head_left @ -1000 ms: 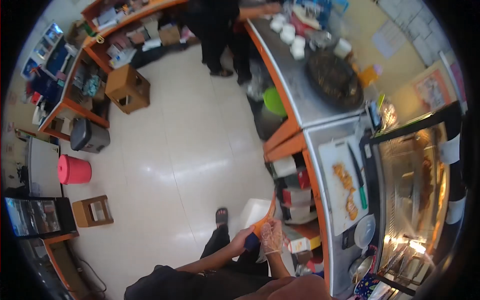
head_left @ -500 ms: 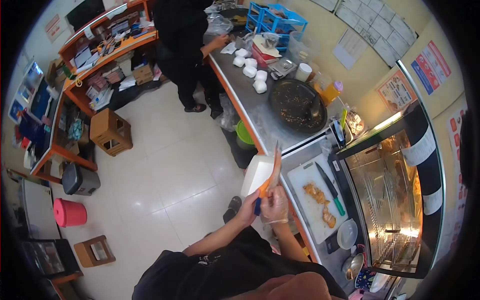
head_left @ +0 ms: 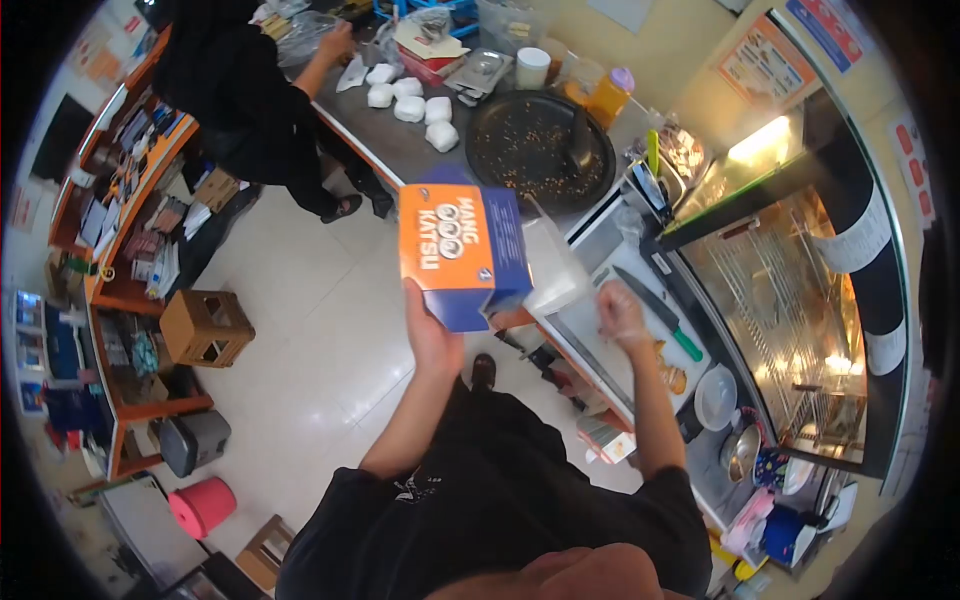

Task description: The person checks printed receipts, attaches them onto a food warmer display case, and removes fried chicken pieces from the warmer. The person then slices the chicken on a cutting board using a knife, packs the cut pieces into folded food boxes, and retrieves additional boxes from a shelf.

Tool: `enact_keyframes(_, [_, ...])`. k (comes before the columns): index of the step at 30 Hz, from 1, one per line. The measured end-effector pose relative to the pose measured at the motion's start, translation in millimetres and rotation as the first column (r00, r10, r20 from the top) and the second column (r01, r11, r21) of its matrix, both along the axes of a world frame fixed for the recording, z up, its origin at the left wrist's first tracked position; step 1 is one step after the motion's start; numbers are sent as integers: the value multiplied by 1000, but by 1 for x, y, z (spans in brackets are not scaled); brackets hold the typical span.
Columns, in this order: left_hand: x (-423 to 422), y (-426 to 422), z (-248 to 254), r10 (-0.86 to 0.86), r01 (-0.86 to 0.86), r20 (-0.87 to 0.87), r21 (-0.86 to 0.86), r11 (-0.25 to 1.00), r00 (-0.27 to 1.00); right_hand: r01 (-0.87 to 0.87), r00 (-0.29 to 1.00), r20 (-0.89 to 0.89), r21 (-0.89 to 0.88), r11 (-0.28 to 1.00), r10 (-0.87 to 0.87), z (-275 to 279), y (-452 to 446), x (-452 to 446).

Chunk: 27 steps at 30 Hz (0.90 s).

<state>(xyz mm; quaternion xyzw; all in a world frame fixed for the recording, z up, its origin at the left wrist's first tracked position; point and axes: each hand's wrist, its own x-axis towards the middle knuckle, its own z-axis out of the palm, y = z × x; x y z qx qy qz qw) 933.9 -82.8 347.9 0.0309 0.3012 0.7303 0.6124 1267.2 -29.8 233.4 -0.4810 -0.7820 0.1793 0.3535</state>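
Observation:
My left hand (head_left: 435, 335) grips an orange and blue paper food box (head_left: 445, 240) lettered "MANG KATSU", held up in front of me beside the counter. The box is open, with a white inner flap (head_left: 555, 265) spread to the right. My right hand (head_left: 622, 312), in a clear plastic glove, is over the white cutting board (head_left: 590, 335) with its fingers curled; whatever they hold is hidden. Close by lie a knife (head_left: 650, 300) with a green handle and browned, fried-looking food pieces (head_left: 670, 372), partly covered by my hand and forearm.
A lit glass display warmer (head_left: 770, 310) stands on the right. Farther along the counter are a round black pan (head_left: 540, 150) with crumbs, several white wrapped bundles (head_left: 408, 108) and bottles. A person (head_left: 240, 100) in black works at the far end. A brown stool (head_left: 205, 328) stands on the floor.
The box has turned so its printed face shows, and my left hand has moved left with it. My gloved right hand has left the box and reached over the cutting board. The view has shifted.

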Motion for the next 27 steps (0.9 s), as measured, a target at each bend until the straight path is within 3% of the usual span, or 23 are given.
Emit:
enact_keyframes(1, [-8,3,2,0,0,-1,-6,1000,1000,18,998,57,8,1000,-18,9,13,12])
enact_keyframes(3, [-24,6,-4,-54,53,48,3,999,997,223,966,175,-182,958,-191,12,35,39])
enact_keyframes(6, [-34,4,-13,-155,158,200,-2,987,967,403,859,240,226,887,-452,63,42,28])
enact_keyframes(9, [-16,8,18,-174,222,344,-104,969,923,711,703,-64,54,701,-708,71,6,7])
enact_keyframes(11, [-8,3,16,-222,306,429,-135,942,875,465,842,-257,-103,879,-475,61,-22,-30])
enact_keyframes(13, [1,-1,20,-296,393,424,-161,905,856,276,956,-76,-112,955,-285,99,-36,-88])
enact_keyframes(15, [13,-2,30,-351,494,478,-213,843,805,195,921,-276,-285,939,-275,88,-28,-105])
enact_keyframes(16, [17,-3,39,-395,537,469,-215,816,789,155,910,-329,-292,944,-251,79,-21,-111])
enact_keyframes(20, [36,-16,42,-537,623,480,-25,782,693,-48,840,-512,-402,914,-181,45,0,-118])
enact_keyframes(21, [39,-19,43,-623,665,339,-10,747,705,-109,811,-557,-447,888,-181,40,-4,-118])
enact_keyframes(23, [42,-25,46,-749,749,35,18,663,662,-70,750,-547,-625,778,-373,46,-13,-112])
enact_keyframes(24, [27,-33,35,-813,827,-179,10,562,554,-61,721,-525,-699,713,-453,48,-15,-105])
enact_keyframes(26, [-18,-58,-10,-807,812,-513,-313,492,292,68,855,-323,-705,706,-405,-23,-30,-83])
enact_keyframes(27, [-32,-65,-28,-774,746,-624,-464,478,108,107,844,-282,-745,658,-457,-7,-38,-76])
